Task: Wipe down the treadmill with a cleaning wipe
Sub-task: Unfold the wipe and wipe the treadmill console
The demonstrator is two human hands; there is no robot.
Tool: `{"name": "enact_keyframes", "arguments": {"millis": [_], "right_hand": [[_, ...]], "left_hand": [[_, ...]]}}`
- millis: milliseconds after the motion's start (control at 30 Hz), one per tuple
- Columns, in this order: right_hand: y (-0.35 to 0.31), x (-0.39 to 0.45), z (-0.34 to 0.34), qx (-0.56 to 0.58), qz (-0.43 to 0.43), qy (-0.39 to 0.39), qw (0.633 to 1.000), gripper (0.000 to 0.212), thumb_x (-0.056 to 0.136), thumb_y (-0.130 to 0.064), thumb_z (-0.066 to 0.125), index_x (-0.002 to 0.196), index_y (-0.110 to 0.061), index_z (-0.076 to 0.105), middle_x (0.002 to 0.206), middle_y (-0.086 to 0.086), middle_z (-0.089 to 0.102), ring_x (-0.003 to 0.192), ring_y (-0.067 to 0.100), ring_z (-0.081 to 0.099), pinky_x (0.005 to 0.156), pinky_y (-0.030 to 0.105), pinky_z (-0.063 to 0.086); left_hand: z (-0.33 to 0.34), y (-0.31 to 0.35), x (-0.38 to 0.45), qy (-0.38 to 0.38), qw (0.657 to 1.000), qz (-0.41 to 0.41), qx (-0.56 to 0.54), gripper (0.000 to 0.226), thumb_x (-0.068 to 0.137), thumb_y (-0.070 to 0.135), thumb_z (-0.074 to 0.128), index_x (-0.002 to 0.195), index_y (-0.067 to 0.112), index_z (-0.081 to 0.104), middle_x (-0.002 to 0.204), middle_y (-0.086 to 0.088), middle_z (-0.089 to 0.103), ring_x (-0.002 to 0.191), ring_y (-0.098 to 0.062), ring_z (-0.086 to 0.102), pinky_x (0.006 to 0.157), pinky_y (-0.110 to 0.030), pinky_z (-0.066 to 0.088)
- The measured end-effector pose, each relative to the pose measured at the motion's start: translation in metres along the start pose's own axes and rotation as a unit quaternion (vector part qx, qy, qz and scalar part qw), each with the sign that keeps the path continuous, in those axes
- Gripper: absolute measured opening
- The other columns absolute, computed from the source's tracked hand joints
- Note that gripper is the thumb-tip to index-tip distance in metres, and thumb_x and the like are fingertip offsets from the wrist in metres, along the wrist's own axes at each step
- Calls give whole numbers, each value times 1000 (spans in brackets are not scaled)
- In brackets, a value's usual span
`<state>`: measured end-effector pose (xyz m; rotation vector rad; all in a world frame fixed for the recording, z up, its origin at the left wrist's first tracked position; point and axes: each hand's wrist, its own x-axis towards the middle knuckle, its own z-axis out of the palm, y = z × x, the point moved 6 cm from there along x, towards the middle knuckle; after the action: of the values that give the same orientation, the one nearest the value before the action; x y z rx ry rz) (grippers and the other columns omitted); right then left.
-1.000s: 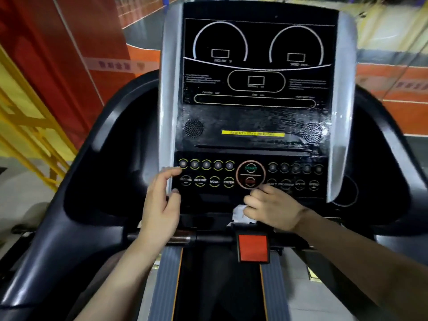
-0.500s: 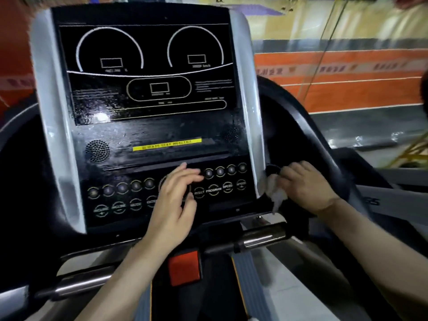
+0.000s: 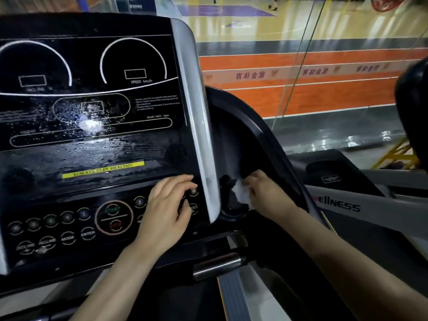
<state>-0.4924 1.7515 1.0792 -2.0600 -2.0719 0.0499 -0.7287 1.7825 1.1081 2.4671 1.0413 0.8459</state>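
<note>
Orange track lanes (image 3: 324, 98) beyond glass; wooden court (image 3: 254, 24) behind; yellow frame (image 3: 398, 156) at right.

Dim foreground, bright court behind; glare spots the wet console (image 3: 92, 126) (edges bowed by the wide lens).

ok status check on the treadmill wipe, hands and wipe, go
Left hand resting flat on console buttons. Right hand gripping white wipe, at the cup holder recess right of console. Nothing blocking.
</note>
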Motion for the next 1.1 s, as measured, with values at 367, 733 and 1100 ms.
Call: {"name": "enact_keyframes", "arguments": {"millis": [367,733,1100], "right_hand": [[12,-5,28,-189,10,-108,976,58,83,2,60,134,-9,36,113,6,56,92,19,63,72,26,50],[14,37,-25,-32,1,-17,999,32,79,3,53,103,-18,55,86,-1,55,70,23,62,60,35,51],[-46,159,-55,42,-86,159,983,40,88,11,44,126,1,49,121,16,48,105,29,55,90,39,50]], "left_hand": [[7,-1,-2,19,999,17,32,37,89,19,44,121,19,62,141,10,50,135,-14,40,117,-39,26],[-19,14,19,66,987,16,147,42,87,20,45,125,15,59,140,3,52,134,-22,42,115,-43,25],[-18,-7,53,44,948,-77,306,61,98,34,34,156,20,27,164,2,18,152,-30,9,121,-48,14]]}}
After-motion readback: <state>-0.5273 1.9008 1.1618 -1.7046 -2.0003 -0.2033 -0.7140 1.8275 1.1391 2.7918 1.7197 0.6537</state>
